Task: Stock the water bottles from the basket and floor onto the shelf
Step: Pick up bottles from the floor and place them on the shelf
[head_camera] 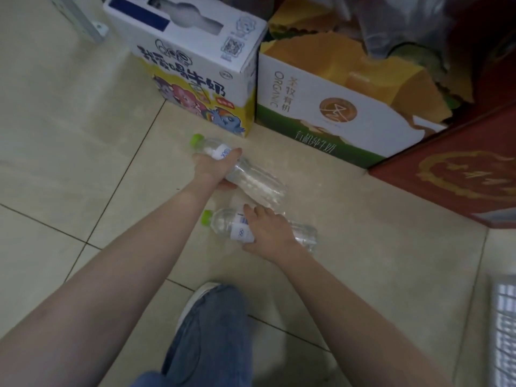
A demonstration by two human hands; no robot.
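Two clear water bottles with green caps lie sideways on the tiled floor, caps pointing left. My left hand [213, 169] is wrapped around the middle of the farther bottle [251, 181], close to its white label. My right hand [268, 233] lies over the nearer bottle [223, 222], fingers curled over its label and the thumb on its near side. Neither the shelf nor the basket is in view.
A white milk carton box with cartoon ponies [195, 65] and a white-and-green organic milk box [329, 113] stand just beyond the bottles. A red box [458, 174] stands at the right. My jeans leg and shoe [206, 325] are below. A metal bracket [92, 26] sits top left.
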